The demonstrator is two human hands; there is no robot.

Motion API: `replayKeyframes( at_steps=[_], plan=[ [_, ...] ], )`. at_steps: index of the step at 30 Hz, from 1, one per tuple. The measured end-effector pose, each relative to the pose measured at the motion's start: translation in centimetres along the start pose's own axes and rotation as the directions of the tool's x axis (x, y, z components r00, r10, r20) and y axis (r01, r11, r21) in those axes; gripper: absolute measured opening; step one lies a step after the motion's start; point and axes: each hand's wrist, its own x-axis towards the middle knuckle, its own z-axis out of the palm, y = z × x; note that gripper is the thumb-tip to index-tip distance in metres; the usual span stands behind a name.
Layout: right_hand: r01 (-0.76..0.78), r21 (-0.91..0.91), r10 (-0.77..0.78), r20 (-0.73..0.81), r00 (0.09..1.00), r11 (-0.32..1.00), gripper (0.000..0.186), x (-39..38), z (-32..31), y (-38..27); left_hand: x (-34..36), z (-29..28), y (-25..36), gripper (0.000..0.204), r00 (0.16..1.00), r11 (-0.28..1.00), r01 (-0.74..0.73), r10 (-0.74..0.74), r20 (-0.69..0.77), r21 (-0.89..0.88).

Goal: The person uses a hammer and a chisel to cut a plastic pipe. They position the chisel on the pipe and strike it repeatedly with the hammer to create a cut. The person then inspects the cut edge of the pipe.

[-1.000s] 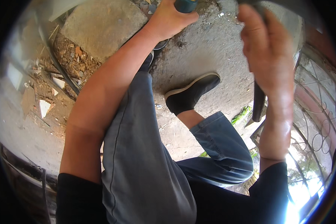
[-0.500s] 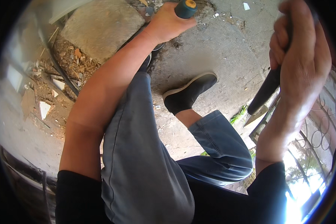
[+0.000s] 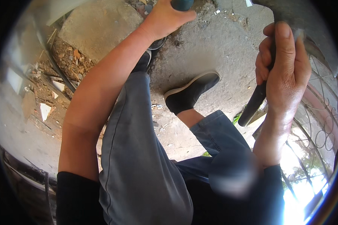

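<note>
At the top centre my left hand (image 3: 169,18) is closed around a dark green tool handle (image 3: 181,5), its lower part hidden at the frame's edge. My right hand (image 3: 282,63) grips the long black handle (image 3: 249,110) of a tool whose broad dark metal head (image 3: 311,26) fills the upper right, partly blurred. My left forearm crosses above my grey-trousered leg (image 3: 135,161). My black shoe (image 3: 191,90) rests on rough concrete (image 3: 214,56), below and between the hands.
A flat stone slab (image 3: 90,28) lies upper left, beside dry leaves, broken white pieces (image 3: 45,110) and a dark hose (image 3: 52,56). A curled metal grille (image 3: 319,138) stands at the right. A small green plant (image 3: 237,118) grows near the black handle.
My right hand first swung outward to the right, then came back slightly inward and lower, with the metal head showing now. My left hand shifted slightly up-left, still on the green handle.
</note>
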Motion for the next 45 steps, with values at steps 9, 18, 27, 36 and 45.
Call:
replayKeyframes(
  at_steps=[9,18,27,36,45],
  plan=[
    [-0.041,0.004,0.041,0.066,0.997,0.999,0.038,-0.3,0.9,0.2,-0.2,-0.1,-0.2,0.024,1.0,0.995,0.007,-0.008,-0.009,-0.103],
    [0.136,-0.294,-0.077,0.204,0.976,0.946,0.029,0.7,3.0,1.8,-0.2,0.6,-1.5,0.017,0.982,0.944,-0.187,0.185,-0.036,-0.272],
    [0.359,-0.465,-0.323,0.158,0.933,0.809,0.031,2.3,2.2,3.0,0.0,1.2,-2.6,0.019,0.976,0.972,-0.211,0.216,0.032,-0.102],
    [0.223,-0.464,-0.2,0.098,0.975,0.857,0.031,1.8,1.8,1.0,-0.5,0.6,-2.4,0.017,0.988,0.968,-0.147,0.155,0.026,-0.205],
    [0.135,-0.218,-0.114,0.106,0.988,0.967,0.034,2.5,0.8,-0.2,-1.4,-0.4,-3.1,0.012,0.985,0.937,-0.166,0.17,-0.014,-0.306]
  ],
)
